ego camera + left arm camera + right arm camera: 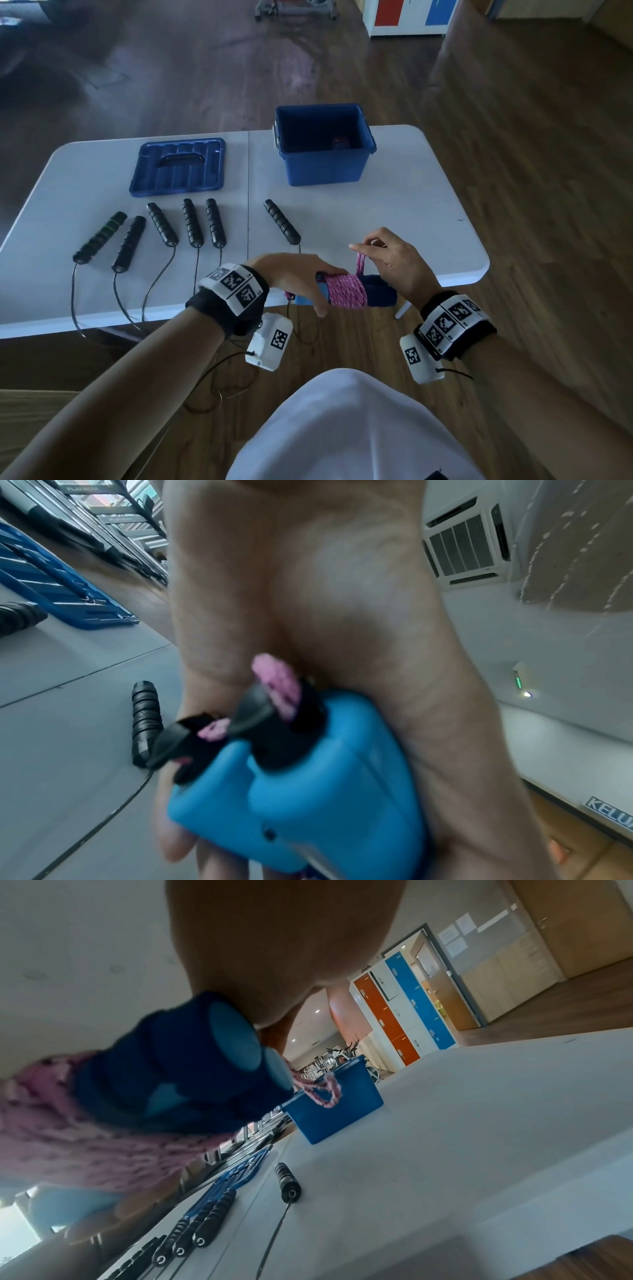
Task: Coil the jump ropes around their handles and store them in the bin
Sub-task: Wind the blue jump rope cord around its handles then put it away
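**A:** What's in the bin [323,169]?

**B:** From my feed it stands open at the far right of the table [411,212]. Something small with a red and blue patch lies on its floor; I can't tell what it is. Its lid [178,168] lies flat on the table to the left, well apart from it.

**A:** And the hands?

**B:** My left hand [301,274] is wrapped round the pair of blue handles [376,291], fingers curled over the top and thumb below, clamped on the end where the cord comes out. My right hand [394,260] pinches a loop of the pink rope [346,291] between thumb and fingertips, just above the handles.

**A:** Which way does the bundle point?

**B:** The handles lie side by side, long axis running left to right, held level over the near table edge, in front of the bin. Pink coils band the middle; the flat butt ends face right.

**A:** Anything else?

**B:** Six black handles [164,224] lie in a row on the table, their cords trailing over the near edge.
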